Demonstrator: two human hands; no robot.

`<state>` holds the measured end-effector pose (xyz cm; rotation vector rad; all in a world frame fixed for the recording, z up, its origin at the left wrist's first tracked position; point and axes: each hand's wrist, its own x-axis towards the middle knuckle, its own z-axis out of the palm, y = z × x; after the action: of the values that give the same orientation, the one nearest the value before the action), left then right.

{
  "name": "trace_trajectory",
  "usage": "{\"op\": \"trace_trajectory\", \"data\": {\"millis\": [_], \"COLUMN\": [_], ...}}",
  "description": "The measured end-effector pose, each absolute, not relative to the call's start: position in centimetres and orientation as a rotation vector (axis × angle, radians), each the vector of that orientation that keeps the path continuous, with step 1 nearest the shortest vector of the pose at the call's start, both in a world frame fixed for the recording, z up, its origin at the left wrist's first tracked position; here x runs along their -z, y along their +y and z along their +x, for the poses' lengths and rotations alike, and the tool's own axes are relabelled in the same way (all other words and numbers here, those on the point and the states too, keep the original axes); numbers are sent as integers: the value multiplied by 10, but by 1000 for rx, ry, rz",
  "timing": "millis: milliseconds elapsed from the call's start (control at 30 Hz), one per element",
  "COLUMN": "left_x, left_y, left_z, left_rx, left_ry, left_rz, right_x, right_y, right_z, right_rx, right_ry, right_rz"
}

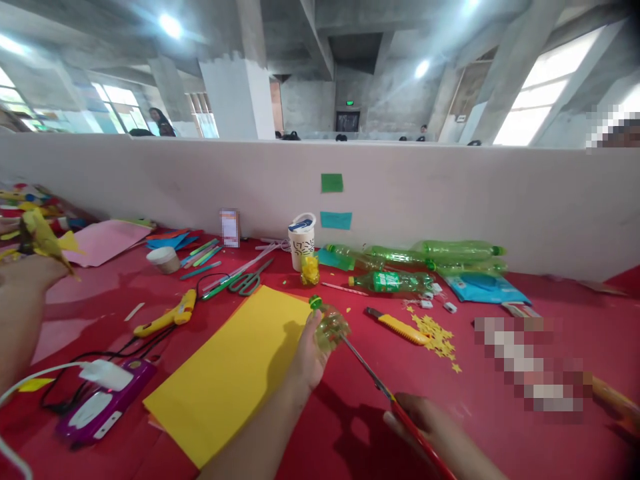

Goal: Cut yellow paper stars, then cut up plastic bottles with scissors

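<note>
My left hand [311, 357] is closed around the cut-off top of a green plastic bottle [331, 328], whose green cap points up and away. From the lower right, my right hand [425, 417] grips a pair of scissors [383, 387] with long metal blades and red handles. The blade tips meet the lower right edge of the bottle top; whether they are inside or just touching it, I cannot tell. Under my left forearm lies a sheet of yellow paper [225, 373]. To the right are a yellow utility knife [400, 327] and a pile of yellow paper stars [437, 337].
Green bottles [395, 282] lie along the white partition [150, 180]. A paper cup [303, 243] stands behind my left hand. On the left are grey scissors [250, 279], a yellow glue gun [170, 317], a purple power strip [107, 400] with cables, and another person's arm [25, 300].
</note>
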<state>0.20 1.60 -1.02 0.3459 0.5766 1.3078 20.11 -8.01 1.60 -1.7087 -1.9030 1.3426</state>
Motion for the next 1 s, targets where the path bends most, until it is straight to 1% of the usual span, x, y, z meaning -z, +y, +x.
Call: {"op": "trace_trajectory", "data": {"millis": [133,267,467,667,867,1000], "left_x": [11,13,14,14,19,17], "left_y": [13,13,10,9,11,11], "left_z": [4,4,8,9,9,10], "left_rx": [-1306,-1330,-1319,-1327,-1340,-1329], "left_ry": [597,618,689,658,696,704], "left_rz": [398,457,486,514,442,395], "right_x": [-19,-10,8,5,4,3], "right_y": [-80,-84,-91,-92,-89,-87], "right_z": [194,194,198,194,189,187], "right_rx": [-1418,-1440,-1667,-1792,-1699,-1723], "right_ry": [-1843,-1765,-1394,-1304,-1387,-1407], "right_rz": [-1699,-1703,-1650,-1479,-1557,-1538]}}
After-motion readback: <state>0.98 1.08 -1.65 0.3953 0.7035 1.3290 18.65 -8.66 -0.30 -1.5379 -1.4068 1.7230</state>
